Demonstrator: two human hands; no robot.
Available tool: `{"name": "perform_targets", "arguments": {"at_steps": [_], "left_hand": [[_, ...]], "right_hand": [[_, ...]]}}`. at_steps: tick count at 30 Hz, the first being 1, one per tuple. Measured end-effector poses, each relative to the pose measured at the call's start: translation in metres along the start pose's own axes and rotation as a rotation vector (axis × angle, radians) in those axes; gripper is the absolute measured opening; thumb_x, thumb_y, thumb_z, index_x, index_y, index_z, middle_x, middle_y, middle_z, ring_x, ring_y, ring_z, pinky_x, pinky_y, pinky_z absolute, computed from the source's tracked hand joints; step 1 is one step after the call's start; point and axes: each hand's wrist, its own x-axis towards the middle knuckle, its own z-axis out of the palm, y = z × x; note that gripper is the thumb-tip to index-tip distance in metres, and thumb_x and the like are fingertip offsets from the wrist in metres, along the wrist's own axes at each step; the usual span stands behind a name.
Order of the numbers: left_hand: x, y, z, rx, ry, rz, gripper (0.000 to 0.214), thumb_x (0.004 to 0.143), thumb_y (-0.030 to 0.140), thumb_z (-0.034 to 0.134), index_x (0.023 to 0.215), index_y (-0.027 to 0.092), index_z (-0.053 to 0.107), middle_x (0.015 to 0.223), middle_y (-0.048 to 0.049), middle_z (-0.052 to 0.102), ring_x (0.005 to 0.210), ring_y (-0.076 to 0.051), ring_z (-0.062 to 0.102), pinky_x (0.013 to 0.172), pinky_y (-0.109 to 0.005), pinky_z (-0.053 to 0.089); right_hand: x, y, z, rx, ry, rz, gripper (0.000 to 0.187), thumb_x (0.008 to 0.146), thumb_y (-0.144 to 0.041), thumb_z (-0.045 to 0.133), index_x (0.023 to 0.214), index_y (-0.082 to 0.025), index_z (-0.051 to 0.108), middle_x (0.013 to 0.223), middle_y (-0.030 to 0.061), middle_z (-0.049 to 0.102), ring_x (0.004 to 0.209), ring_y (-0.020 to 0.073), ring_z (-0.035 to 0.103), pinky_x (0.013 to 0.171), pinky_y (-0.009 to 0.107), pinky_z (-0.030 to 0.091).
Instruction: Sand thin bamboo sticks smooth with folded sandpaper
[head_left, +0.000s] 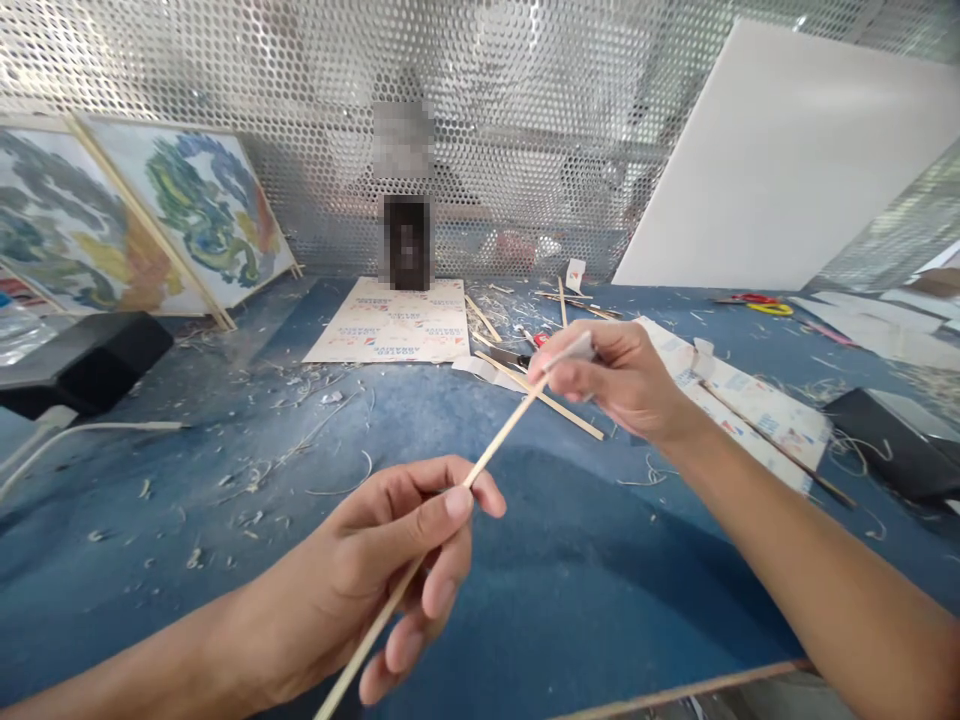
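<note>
A thin, pale wooden stick runs slantwise through the air above the blue table. Pinched between thumb and forefinger of my left hand, it passes across the palm and out of the bottom of the view. My right hand is closed at the upper end of the stick around a small whitish piece of sandpaper, folded about the stick. The fingers partly hide that end. Behind it, a sandpaper sheet printed "coated abrasive" lies face down on the table.
Wood shavings and loose strips litter the blue table. At right lie another sandpaper sheet, yellow-red scissors and a black block. At left stand painted panels and a black box. A white board leans behind.
</note>
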Motion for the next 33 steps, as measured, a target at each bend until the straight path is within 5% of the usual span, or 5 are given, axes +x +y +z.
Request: {"name": "perform_targets", "arguments": {"at_steps": [4, 8, 12, 21, 33], "left_hand": [[0.003, 0.0, 0.001, 0.028, 0.18, 0.154, 0.016, 0.101, 0.033, 0.061, 0.11, 0.025, 0.071, 0.06, 0.0088, 0.051, 0.038, 0.001, 0.019, 0.035, -0.006, 0.023], [0.001, 0.002, 0.001, -0.027, 0.237, 0.222, 0.021, 0.1, 0.029, 0.062, 0.12, 0.032, 0.067, 0.066, 0.0079, 0.057, 0.041, -0.001, 0.021, 0.038, -0.011, 0.023], [-0.002, 0.002, 0.004, -0.079, 0.151, 0.211, 0.039, 0.101, 0.027, 0.061, 0.138, 0.04, 0.062, 0.07, 0.0062, 0.061, 0.043, -0.002, 0.023, 0.04, -0.013, 0.024], [-0.002, -0.003, 0.003, -0.132, -0.027, 0.098, 0.045, 0.104, 0.028, 0.057, 0.145, 0.046, 0.058, 0.07, 0.0038, 0.06, 0.044, -0.002, 0.021, 0.043, -0.013, 0.024], [-0.004, -0.004, -0.002, -0.185, -0.037, 0.041, 0.04, 0.103, 0.032, 0.059, 0.139, 0.049, 0.062, 0.064, 0.0066, 0.051, 0.044, -0.003, 0.016, 0.04, -0.011, 0.024]], "right_hand": [[-0.002, 0.005, 0.015, 0.026, 0.301, -0.029, 0.022, 0.101, -0.036, 0.068, 0.087, -0.021, 0.073, 0.077, -0.0009, 0.066, 0.054, 0.0083, 0.048, 0.05, 0.025, 0.037], [-0.01, 0.002, 0.036, 0.0, 0.16, 0.074, 0.037, 0.106, -0.043, 0.06, 0.077, -0.02, 0.066, 0.067, -0.0015, 0.063, 0.051, 0.0088, 0.05, 0.047, 0.024, 0.037], [-0.016, -0.006, 0.051, -0.04, 0.05, 0.162, 0.047, 0.107, -0.049, 0.055, 0.072, -0.019, 0.063, 0.063, -0.0014, 0.062, 0.05, 0.0085, 0.052, 0.048, 0.024, 0.038], [-0.014, -0.002, 0.049, -0.021, 0.224, 0.109, 0.046, 0.105, -0.048, 0.059, 0.069, -0.02, 0.06, 0.059, -0.0022, 0.059, 0.047, 0.0094, 0.049, 0.045, 0.024, 0.037], [-0.034, -0.006, 0.074, 0.021, -0.186, 0.238, 0.042, 0.102, -0.042, 0.065, 0.068, -0.017, 0.064, 0.055, -0.0023, 0.059, 0.047, 0.0081, 0.05, 0.044, 0.021, 0.035]]}}
